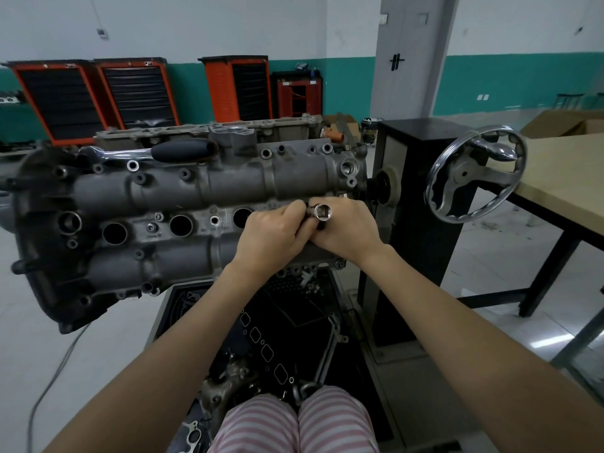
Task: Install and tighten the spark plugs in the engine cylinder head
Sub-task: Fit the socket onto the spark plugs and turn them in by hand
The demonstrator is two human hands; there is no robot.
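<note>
Here, both hands met over head (202,204) at right-end well. Right hand (346,233) gripped socket (322,211), open end up; left hand (274,237) pinched its lower part, steadying. Plug itself hidden. Ratchet (157,151) parked on top, within reach.

Ratchet (157,151) atop cylinder head (196,191); handwheel (475,173) right (table (562,178) beyond).
</note>
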